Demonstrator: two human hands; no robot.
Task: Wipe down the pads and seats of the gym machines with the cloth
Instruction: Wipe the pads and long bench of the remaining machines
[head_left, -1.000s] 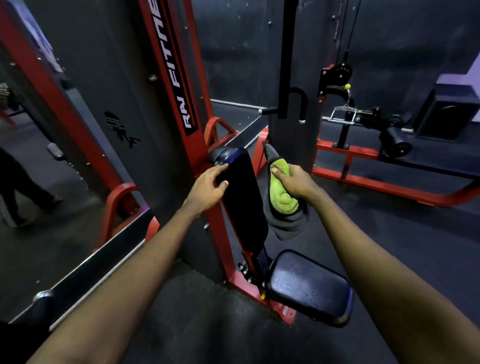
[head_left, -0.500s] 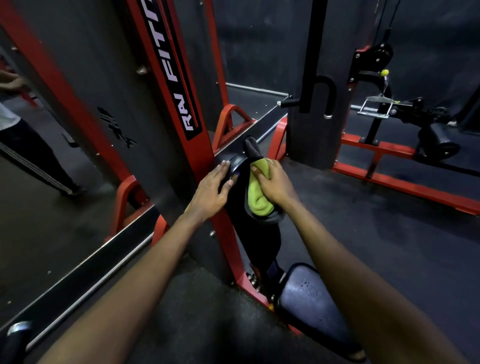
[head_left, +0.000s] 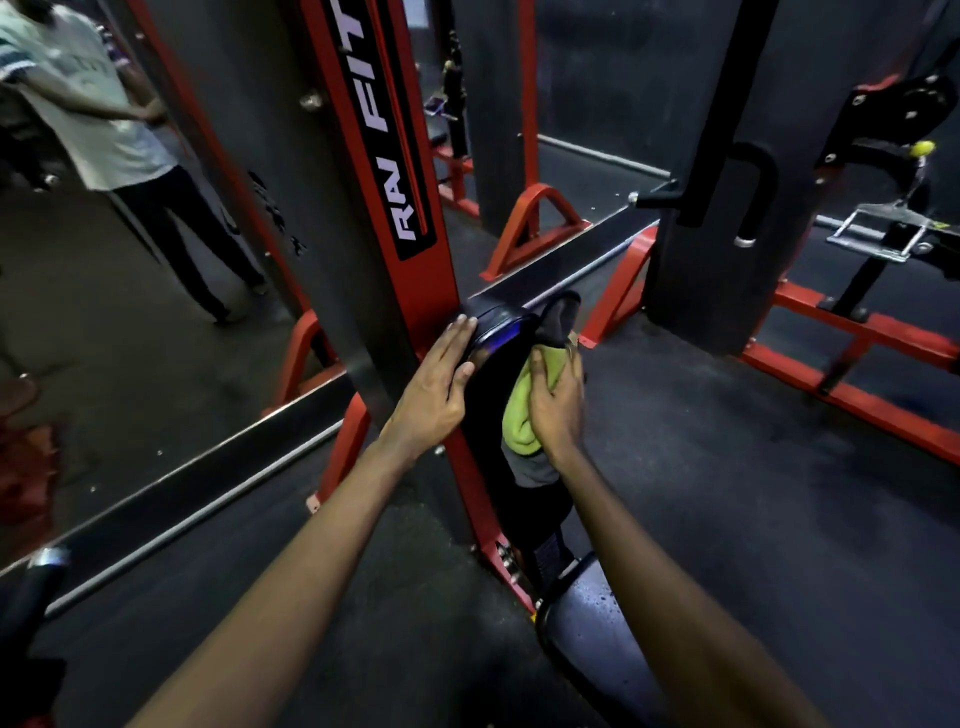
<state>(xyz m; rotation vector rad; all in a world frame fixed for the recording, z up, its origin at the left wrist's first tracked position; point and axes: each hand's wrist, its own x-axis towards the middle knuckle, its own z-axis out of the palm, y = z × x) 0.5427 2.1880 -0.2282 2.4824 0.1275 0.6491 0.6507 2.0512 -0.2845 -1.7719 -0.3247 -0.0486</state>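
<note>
Right grip (head_left: 558, 410) curls its fingers over a bunched cloth (head_left: 522, 415) and presses it against the upright back pad (head_left: 485, 400) at the centre of the frame. Soft and crumpled, the cloth shows a lime-green fold under the fingers, a grey layer hanging below the wrist and a dark tail poking up past the fingertips. Left grip (head_left: 434, 392) lies flat, fingers straight and close together, against the left edge of the pad near its rounded top. The pad is a long, narrow slab of smooth black vinyl with a faint bluish sheen at the top, set against a glossy red steel post (head_left: 439, 296) that carries white lettering. Below it, at lower centre, the black padded seat (head_left: 587, 629) is speckled with fine droplets. Matte dark floor (head_left: 753, 519) spreads to the right
</note>
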